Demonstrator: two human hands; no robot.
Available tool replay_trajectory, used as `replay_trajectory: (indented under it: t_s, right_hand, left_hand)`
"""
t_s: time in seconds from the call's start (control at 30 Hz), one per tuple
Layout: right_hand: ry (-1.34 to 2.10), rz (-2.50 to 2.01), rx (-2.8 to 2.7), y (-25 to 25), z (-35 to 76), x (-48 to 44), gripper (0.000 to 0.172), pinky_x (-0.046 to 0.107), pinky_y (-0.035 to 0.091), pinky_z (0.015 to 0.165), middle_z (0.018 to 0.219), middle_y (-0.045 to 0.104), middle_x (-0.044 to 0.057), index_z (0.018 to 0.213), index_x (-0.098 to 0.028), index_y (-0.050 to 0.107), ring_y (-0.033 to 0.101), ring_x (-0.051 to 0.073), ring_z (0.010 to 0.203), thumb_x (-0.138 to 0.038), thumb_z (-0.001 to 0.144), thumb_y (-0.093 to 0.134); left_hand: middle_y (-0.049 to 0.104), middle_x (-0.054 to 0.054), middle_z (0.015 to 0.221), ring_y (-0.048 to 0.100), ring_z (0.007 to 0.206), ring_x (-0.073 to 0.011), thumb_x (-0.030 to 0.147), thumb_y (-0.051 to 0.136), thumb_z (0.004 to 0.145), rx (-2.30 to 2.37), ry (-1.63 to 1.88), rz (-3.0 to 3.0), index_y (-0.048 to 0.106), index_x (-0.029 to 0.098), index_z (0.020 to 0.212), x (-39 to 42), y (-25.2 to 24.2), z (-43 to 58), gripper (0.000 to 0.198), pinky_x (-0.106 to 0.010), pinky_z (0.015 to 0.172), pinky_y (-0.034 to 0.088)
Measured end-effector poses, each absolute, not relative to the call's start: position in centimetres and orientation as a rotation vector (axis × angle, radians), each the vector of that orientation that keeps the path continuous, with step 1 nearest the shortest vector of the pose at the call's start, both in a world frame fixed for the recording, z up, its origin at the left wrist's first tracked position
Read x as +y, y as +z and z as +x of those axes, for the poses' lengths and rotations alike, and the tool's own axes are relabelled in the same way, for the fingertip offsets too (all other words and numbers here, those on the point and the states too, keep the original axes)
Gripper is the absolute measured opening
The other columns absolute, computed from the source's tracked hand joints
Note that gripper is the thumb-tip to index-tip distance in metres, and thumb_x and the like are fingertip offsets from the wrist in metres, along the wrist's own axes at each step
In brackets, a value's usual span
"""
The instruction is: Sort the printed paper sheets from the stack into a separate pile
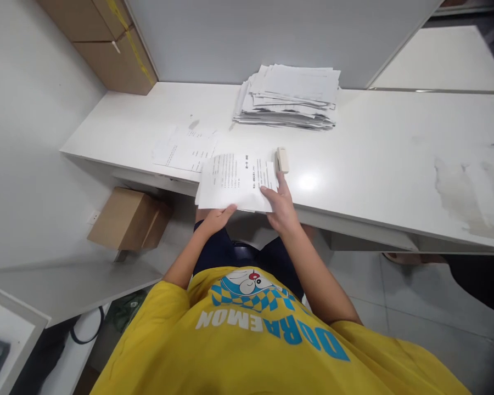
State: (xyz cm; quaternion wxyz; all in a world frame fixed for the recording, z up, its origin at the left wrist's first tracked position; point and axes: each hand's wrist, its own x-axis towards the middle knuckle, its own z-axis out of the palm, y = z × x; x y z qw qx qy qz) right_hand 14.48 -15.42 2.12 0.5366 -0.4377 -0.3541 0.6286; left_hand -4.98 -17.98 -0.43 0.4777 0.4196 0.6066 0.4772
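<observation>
A thin set of printed sheets [233,181] lies over the near edge of the white table [374,159]. My left hand [218,218] grips its near left corner from below, fingers curled under the paper. My right hand [280,204] holds the sheets' near right edge, thumb on top and a finger reaching toward a small beige stapler [282,159] just beyond. Another printed sheet [186,149] lies flat to the left. A tall, untidy stack of papers [290,96] sits at the back of the table.
A cardboard box [127,218] rests on a low shelf under the table's left end. More cardboard boxes [107,44] stand at the back left corner. A grey partition rises behind the table. A smudged patch [465,197] marks the tabletop at right.
</observation>
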Motion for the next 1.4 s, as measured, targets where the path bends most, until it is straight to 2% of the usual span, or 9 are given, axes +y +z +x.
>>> replay_trajectory:
  t_s: [0.1, 0.2, 0.3, 0.43, 0.6, 0.73, 0.83, 0.93, 1.4]
  right_hand:
    - [1.691, -0.916, -0.862, 3.5, 17.3, -15.5, 0.079, 0.054, 0.055, 0.104, 0.135, 0.066, 0.007, 0.138, -0.027, 0.056, 0.059, 0.032, 0.129, -0.045, 0.066, 0.083]
    - [1.657, -0.889, -0.914, 4.3, 19.8, -15.3, 0.062, 0.053, 0.058, 0.098, 0.116, 0.074, 0.007, 0.114, -0.025, 0.069, 0.065, 0.033, 0.12, -0.046, 0.06, 0.088]
    - [1.414, -0.943, -1.003, 4.0, 22.4, -14.5, 0.053, 0.051, 0.057, 0.098, 0.109, 0.075, 0.007, 0.101, -0.024, 0.07, 0.068, 0.031, 0.114, -0.048, 0.059, 0.09]
    - [0.995, -1.035, -1.05, 2.2, 26.3, -12.7, 0.042, 0.045, 0.057, 0.095, 0.106, 0.075, 0.004, 0.1, -0.025, 0.069, 0.069, 0.027, 0.108, -0.048, 0.068, 0.085]
    - [0.795, -1.187, -1.035, -1.0, 29.0, -11.7, 0.047, 0.046, 0.056, 0.096, 0.105, 0.073, 0.006, 0.104, -0.024, 0.064, 0.069, 0.026, 0.103, -0.051, 0.07, 0.081]
    - [0.829, -1.277, -1.185, -2.5, 28.7, -12.3, 0.058, 0.047, 0.051, 0.105, 0.118, 0.069, 0.009, 0.117, -0.023, 0.058, 0.064, 0.028, 0.116, -0.052, 0.071, 0.078]
    - [0.831, -1.278, -1.222, -2.6, 28.2, -12.9, 0.058, 0.047, 0.049, 0.107, 0.124, 0.066, 0.011, 0.122, -0.022, 0.055, 0.061, 0.028, 0.122, -0.054, 0.077, 0.073]
    - [0.869, -1.353, -1.307, -2.2, 27.9, -13.0, 0.051, 0.051, 0.05, 0.105, 0.119, 0.069, 0.012, 0.114, -0.022, 0.061, 0.063, 0.031, 0.116, -0.056, 0.078, 0.069]
    - [0.794, -1.542, -1.308, -1.3, 28.4, -13.3, 0.03, 0.048, 0.055, 0.087, 0.099, 0.076, 0.008, 0.092, -0.02, 0.073, 0.069, 0.032, 0.098, -0.042, 0.077, 0.059]
  left_hand:
    - [0.077, -0.007, 0.101, 0.061, 0.127, -0.0335, 0.042, 0.089, 0.064, 1.363, 1.004, 1.382, 0.079, 0.025, 0.088, -17.5, 0.7, -4.4, 0.031, -0.042, 0.115, 0.045]
    - [0.076, -0.007, 0.109, 0.053, 0.137, -0.0326, 0.048, 0.085, 0.068, 1.283, 0.871, 1.552, 0.078, 0.026, 0.097, -15.7, 1.1, -3.6, 0.037, -0.04, 0.121, 0.038]
    - [0.076, -0.008, 0.111, 0.053, 0.137, -0.0339, 0.062, 0.08, 0.07, 1.27, 0.802, 1.615, 0.076, 0.024, 0.105, -12.9, 0.2, -2.4, 0.052, -0.043, 0.121, 0.037]
    - [0.067, -0.012, 0.13, 0.055, 0.135, -0.033, 0.079, 0.064, 0.076, 1.164, 1.192, 1.588, 0.06, 0.021, 0.132, -9.2, -1.2, -1.3, 0.081, -0.046, 0.118, 0.041]
    - [0.051, -0.013, 0.148, 0.049, 0.141, -0.0281, 0.067, 0.065, 0.085, 0.8, 1.271, 1.732, 0.024, 0.031, 0.157, -6.0, -1.1, -0.7, 0.09, -0.043, 0.117, 0.04]
    - [0.056, -0.013, 0.14, 0.053, 0.134, -0.026, 0.056, 0.075, 0.082, 0.857, 1.254, 1.738, 0.041, 0.029, 0.145, -5.0, -1.5, 0.4, 0.077, -0.042, 0.114, 0.041]
    - [0.064, -0.01, 0.118, 0.063, 0.113, -0.023, 0.055, 0.076, 0.08, 0.859, 1.298, 1.624, 0.06, 0.023, 0.109, -4.8, -1.6, 1.2, 0.046, -0.037, 0.1, 0.05]
    - [0.065, -0.007, 0.102, 0.065, 0.101, -0.0212, 0.055, 0.08, 0.076, 0.864, 1.303, 1.571, 0.057, 0.021, 0.084, -4.8, -1.5, 1.9, 0.042, -0.035, 0.093, 0.051]
    - [0.074, -0.008, 0.104, 0.07, 0.102, -0.0231, 0.064, 0.074, 0.079, 1.052, 1.479, 1.399, 0.067, 0.02, 0.101, -7.4, -1.0, 2.9, 0.049, -0.034, 0.09, 0.055]
